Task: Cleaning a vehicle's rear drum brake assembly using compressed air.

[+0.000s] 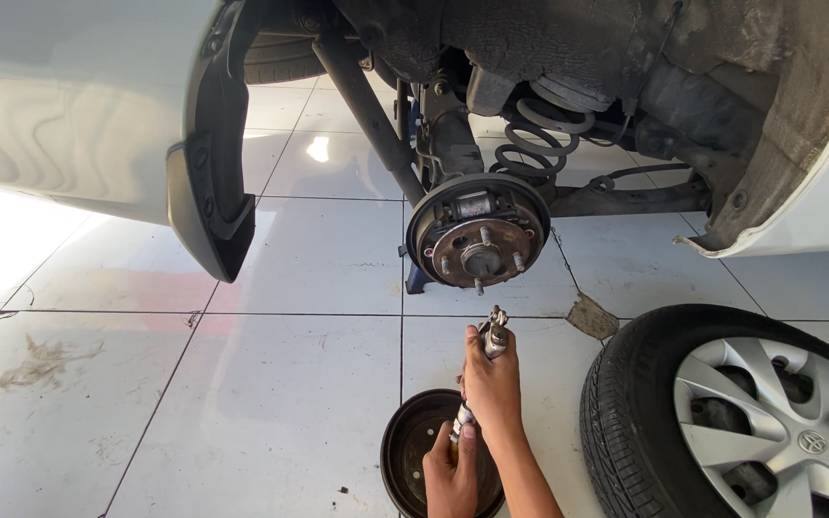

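Both hands are gripping a slim metal hand tool (493, 338), right hand (491, 384) closed high, left hand (451, 472) closed low, above the empty dark round brake drum (405, 451) lying on the white tiled floor (271, 384) below the exposed rusty wheel hub (479, 251).

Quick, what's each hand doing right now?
Left hand: closed around the lower end of the metal tool.
Right hand: closed around the same tool, higher up.

Two hands, left hand (450, 472) and right hand (491, 384), at six o'clock on one metal tool (494, 336). One brake drum (413, 451) beneath, one wheel (736, 417) at four o'clock, one hub (479, 232) at twelve, one coil spring (539, 139).
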